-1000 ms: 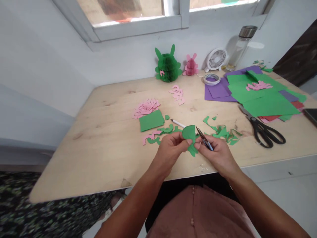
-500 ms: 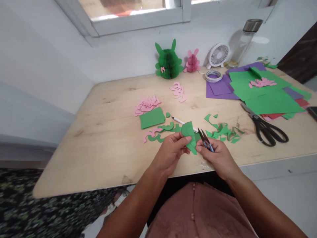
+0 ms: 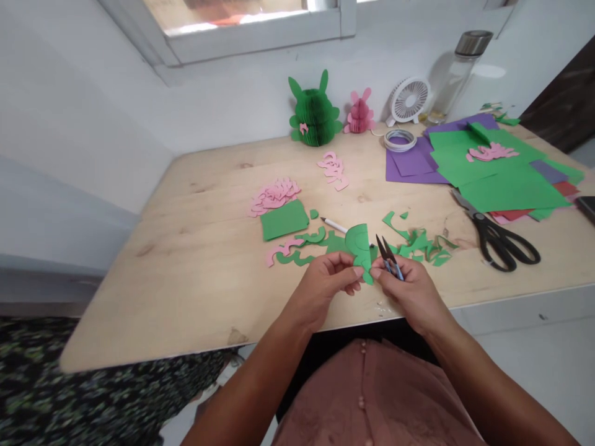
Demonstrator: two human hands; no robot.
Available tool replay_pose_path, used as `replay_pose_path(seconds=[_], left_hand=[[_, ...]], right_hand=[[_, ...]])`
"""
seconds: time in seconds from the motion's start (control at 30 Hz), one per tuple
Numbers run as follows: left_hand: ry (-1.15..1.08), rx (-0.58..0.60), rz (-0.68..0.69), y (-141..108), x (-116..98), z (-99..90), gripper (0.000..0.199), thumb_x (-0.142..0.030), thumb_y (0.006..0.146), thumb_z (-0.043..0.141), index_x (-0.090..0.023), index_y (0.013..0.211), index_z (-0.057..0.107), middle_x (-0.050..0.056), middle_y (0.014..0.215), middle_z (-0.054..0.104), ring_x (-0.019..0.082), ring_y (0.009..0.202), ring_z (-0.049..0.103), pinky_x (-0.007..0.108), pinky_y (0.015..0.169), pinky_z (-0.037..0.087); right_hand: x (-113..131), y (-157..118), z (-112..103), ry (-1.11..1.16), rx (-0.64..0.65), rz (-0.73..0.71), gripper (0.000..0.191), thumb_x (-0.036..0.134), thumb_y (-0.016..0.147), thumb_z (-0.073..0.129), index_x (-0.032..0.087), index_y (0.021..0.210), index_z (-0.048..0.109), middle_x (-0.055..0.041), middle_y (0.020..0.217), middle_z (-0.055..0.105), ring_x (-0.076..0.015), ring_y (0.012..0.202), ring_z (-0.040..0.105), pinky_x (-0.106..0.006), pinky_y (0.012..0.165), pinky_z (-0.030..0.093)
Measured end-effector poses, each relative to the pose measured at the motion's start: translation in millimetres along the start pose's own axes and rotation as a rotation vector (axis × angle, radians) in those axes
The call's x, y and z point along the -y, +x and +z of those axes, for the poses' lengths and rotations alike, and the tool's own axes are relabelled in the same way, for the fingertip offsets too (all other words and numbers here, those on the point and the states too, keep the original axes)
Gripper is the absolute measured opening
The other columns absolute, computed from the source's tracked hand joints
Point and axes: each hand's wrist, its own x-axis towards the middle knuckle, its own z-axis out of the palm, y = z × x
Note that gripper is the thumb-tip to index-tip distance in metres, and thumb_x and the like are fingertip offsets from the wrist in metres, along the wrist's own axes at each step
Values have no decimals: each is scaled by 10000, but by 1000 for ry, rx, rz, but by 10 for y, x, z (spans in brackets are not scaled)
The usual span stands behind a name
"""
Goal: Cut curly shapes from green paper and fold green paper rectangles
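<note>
On the pale wooden table (image 3: 153, 279), green sheets (image 3: 511, 193) lie at the right, beside black-handled scissors (image 3: 486, 232), while near the front edge the left hand (image 3: 328, 280) pinches a scalloped green paper cutout (image 3: 357, 240) between thumb and fingers, above the tabletop. The right hand (image 3: 411, 286), fingertips at the cutout's lower right edge, grips small blue-handled scissors (image 3: 398, 270), their blades parted and pointing away from the person, with green scraps (image 3: 419, 243) lying just beyond.

No legible text anywhere.
</note>
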Motion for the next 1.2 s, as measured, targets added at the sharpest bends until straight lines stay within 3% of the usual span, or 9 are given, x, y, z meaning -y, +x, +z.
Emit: replay_pose_path(seconds=[0.17, 0.37, 0.7, 0.9, 1.2], left_hand=[[-52, -56, 16, 13, 23, 27, 214, -228, 631, 761, -160, 699, 569, -30, 554, 596, 98, 536, 564, 222, 555, 419], [-125, -123, 44, 0, -2, 9, 225, -219, 637, 761, -159, 721, 561, -31, 586, 630, 103, 547, 599, 237, 601, 470], [-195, -48, 21, -24, -24, -18, 252, -227, 639, 788, -154, 728, 563, -19, 643, 652, 114, 592, 626, 271, 660, 520], [-210, 1, -15, -30, -2, -10, 223, -224, 664, 770, -147, 724, 570, -1, 632, 661, 112, 575, 620, 265, 641, 517], [-238, 74, -52, -28, -12, -15, 221, -239, 667, 777, -144, 717, 583, 10, 620, 677, 121, 570, 639, 258, 630, 512]], right_hand=[[-18, -18, 6, 0, 17, -10, 194, 359, 727, 665, 182, 682, 600, 34, 581, 452, -103, 536, 352, -235, 489, 279], [-16, -142, -117, 21, 157, 8, 382, 524, 896, 478, 174, 963, 616, 64, 542, 344, -102, 480, 264, -239, 438, 177], [-36, -236, -165, -148, 264, 46, 468, 599, 892, 423, 168, 818, 591, 70, 513, 301, -100, 472, 257, -247, 448, 179], [-67, -232, -175, -162, 267, 15, 476, 577, 892, 450, 206, 597, 415, 60, 522, 301, -98, 492, 252, -252, 465, 194], [-71, -215, -177, -173, 265, 4, 481, 559, 897, 457, 212, 576, 366, 55, 542, 308, -101, 510, 253, -254, 472, 187]])
